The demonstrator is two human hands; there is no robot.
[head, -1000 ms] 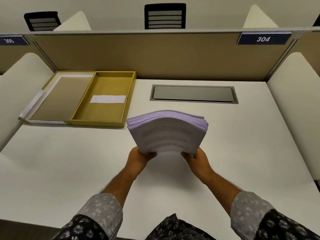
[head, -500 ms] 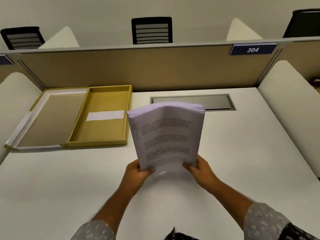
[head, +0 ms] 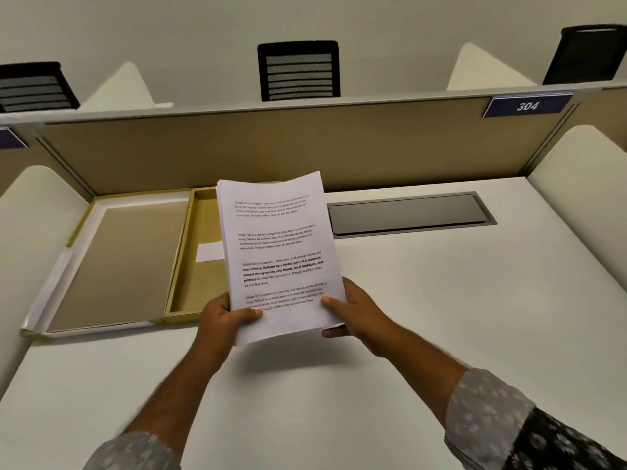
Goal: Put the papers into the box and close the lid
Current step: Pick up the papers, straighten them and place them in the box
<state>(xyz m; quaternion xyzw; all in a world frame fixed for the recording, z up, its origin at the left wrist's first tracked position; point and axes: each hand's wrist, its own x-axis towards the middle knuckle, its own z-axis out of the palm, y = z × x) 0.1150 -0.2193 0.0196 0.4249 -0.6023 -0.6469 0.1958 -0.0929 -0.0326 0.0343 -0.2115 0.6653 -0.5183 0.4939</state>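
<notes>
- Two hands hold one stack of papers (head: 278,252) upright above the white desk (head: 441,317), its printed face turned toward the camera.
- Sheets are white, rectangular and thin; the stack bows slightly, and its top edge leans a little to the right.
- Four short blocks of black text run down the top page, the third partly in bold.
- Left hand (head: 222,320) is clamped on the lower left corner, thumb pressed flat on the page, fingers hidden behind.
- Right hand (head: 356,313) is clamped on the lower right edge, thumb on the front, fingers curled under the bottom corner.
- Just behind and left of the stack, the mustard-yellow box (head: 190,276) lies open on the desk: a shallow rectangular cardboard tray with a white label (head: 208,251) on its floor; the papers cover its right part.
- Its lid (head: 115,262) lies flat beside it on the left, joined along one long side, with a tan lining and a white border.
- Grey rectangular metal hatch (head: 410,213) sits flush in the desk to the right.
- Tan fabric partition (head: 271,154) stands behind, bearing a blue "304" plate (head: 527,105).
</notes>
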